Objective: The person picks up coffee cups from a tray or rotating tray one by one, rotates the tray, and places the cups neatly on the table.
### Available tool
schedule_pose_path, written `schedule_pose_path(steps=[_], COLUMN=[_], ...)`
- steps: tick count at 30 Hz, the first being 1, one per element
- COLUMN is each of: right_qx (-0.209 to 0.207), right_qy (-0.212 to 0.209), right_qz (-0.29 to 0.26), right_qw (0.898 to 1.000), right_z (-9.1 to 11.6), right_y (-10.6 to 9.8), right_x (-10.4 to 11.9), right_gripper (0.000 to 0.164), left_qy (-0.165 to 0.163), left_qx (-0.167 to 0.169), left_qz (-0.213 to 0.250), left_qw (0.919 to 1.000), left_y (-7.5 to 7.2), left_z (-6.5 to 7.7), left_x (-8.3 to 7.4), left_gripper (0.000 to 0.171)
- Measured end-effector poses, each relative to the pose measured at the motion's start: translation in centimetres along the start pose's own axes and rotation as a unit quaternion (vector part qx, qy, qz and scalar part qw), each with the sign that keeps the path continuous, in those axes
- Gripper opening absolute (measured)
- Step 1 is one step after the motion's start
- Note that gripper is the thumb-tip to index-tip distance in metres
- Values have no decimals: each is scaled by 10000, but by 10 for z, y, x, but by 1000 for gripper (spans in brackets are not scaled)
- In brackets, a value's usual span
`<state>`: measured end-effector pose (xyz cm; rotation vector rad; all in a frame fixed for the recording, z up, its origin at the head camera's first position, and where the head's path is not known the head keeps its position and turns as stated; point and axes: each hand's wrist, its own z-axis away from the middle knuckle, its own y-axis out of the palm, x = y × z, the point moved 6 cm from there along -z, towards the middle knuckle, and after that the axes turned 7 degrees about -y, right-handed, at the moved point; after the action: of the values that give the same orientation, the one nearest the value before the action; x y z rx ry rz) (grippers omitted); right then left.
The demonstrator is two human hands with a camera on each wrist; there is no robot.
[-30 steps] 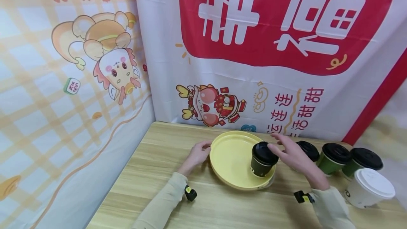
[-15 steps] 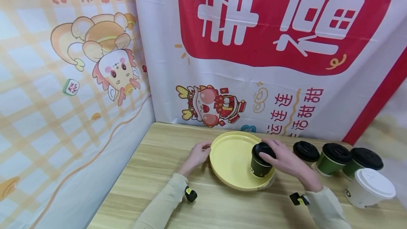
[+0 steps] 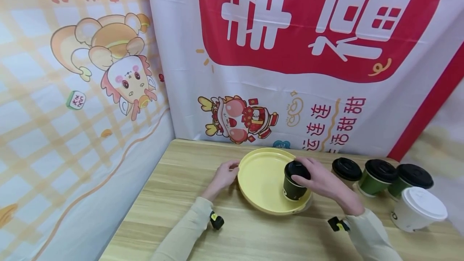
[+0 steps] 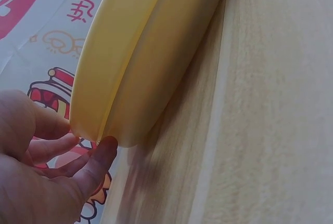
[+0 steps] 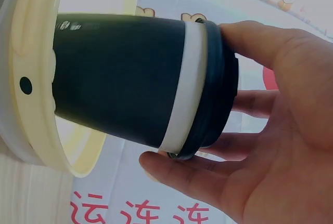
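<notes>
A round yellow tray (image 3: 256,182) lies on the table, and a dark green paper cup (image 3: 293,188) with a black lid stands on its right side. My right hand (image 3: 320,177) holds this cup by the lid; in the right wrist view the thumb is on one side of the lid (image 5: 216,89) and fingers are on the other. At the tray's left edge, my left hand (image 3: 224,176) grips the rim. Its thumb and fingers meet the tray wall (image 4: 112,78) in the left wrist view. The tray's far underside is hidden.
Right of the tray stand a black-lidded cup (image 3: 346,169), two green cups (image 3: 373,181) with black lids and a white cup (image 3: 418,209) with a white lid. A printed cloth (image 3: 188,104) hangs behind the wooden table (image 3: 163,196), another at the left.
My right hand has come left and down from beside the cup's lid onto it, and its fingers now hold it. My left hand stays at the tray's rim. The head view shifts slightly.
</notes>
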<state>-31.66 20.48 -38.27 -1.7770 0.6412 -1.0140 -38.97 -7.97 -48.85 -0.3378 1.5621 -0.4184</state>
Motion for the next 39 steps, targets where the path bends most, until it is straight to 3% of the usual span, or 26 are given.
schedule_pose_path(steps=[19,29,39], right_qx=[-299,-449,-196], right_qy=[157,491,871], right_qz=[-115,-174,131], right_qw=[9994,9976,9959], right_z=[19,42,70], right_y=[-34,-63,-75], right_x=[-8,-31,-62], right_gripper=[65,65,65], left_qy=[26,-99,-171], left_qx=[5,-17,67], left_qz=[-68,-73,-4], left_qw=[10000,9999,9998], left_y=[-1,-2,1], left_z=[1,0,1], left_x=[-1,2,1], left_gripper=[30,30,32])
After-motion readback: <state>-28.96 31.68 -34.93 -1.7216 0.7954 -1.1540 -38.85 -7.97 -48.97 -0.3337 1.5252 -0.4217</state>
